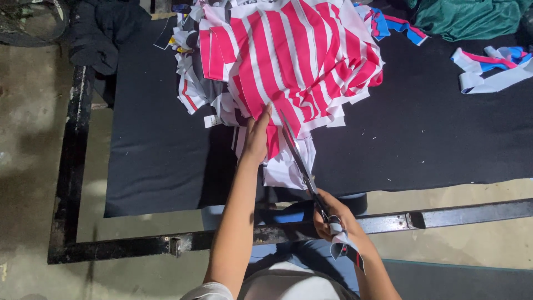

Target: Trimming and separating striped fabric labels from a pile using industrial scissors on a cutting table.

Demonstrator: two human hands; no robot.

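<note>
While the left hand (256, 136) presses flat, fingers extended, on the red-and-white striped fabric (294, 55) at frame centre, the right hand (333, 216) grips the long scissors (297, 155) closed-fisted — cloth looks light, limp, slippery — best pinned beside the blades.

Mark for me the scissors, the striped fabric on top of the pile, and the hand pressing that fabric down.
scissors (294, 153), head view, on the long blades.
red and white striped fabric (300, 50), head view, middle of the top sheet.
left hand (256, 139), head view, back of the hand.

left hand (256, 136) pressed flat on pink-and-white striped fabric (294, 55), right hand (333, 216) gripped long scissors (300, 158) cutting into it, black tabletop (161, 144) underneath
</note>
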